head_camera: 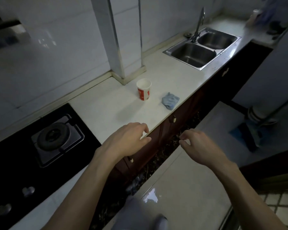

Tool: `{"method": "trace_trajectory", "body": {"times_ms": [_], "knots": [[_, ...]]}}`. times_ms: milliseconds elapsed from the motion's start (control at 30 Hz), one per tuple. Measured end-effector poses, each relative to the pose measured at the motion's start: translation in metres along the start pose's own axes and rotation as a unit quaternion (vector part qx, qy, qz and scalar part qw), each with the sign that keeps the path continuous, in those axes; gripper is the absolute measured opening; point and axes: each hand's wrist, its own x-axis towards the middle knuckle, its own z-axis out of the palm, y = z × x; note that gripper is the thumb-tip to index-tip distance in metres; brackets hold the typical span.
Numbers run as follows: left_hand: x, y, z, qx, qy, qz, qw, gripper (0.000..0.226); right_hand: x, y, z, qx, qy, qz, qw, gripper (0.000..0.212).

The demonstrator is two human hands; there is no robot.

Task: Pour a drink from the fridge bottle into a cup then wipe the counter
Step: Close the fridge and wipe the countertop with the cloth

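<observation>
A red and white paper cup (144,90) stands upright on the white counter (106,107), near the base of a tiled pillar. A crumpled blue cloth (170,100) lies to its right, close to the counter's front edge. My left hand (129,140) hovers over the front edge of the counter, fingers loosely curled, holding nothing. To the right, my right hand (199,146) hangs over the floor in front of the cabinets, fingers loosely curled and empty. No bottle is in view.
A black gas hob (45,146) with a burner fills the counter at the left. A steel double sink (202,47) with a tap sits at the far right. Dark wooden cabinet doors (178,113) run below the counter. A blue dustpan (246,135) lies on the tiled floor.
</observation>
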Motion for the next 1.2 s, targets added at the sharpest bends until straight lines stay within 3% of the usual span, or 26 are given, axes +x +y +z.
{"method": "trace_trajectory", "body": {"times_ms": [667, 1067, 1200], "knots": [[0.241, -0.049, -0.052, -0.088, -0.006, -0.025, 0.996, 0.037, 0.247, 0.047, -0.061, -0.052, -0.03, -0.011, 0.998, 0.026], [0.29, -0.109, -0.049, -0.144, -0.02, -0.167, 0.975, 0.034, 0.382, 0.025, -0.035, -0.044, -0.126, -0.139, 0.981, 0.031], [0.304, -0.121, -0.032, -0.177, 0.006, -0.254, 0.951, 0.034, 0.422, 0.03, -0.018, -0.019, -0.143, -0.191, 0.971, 0.045]]}}
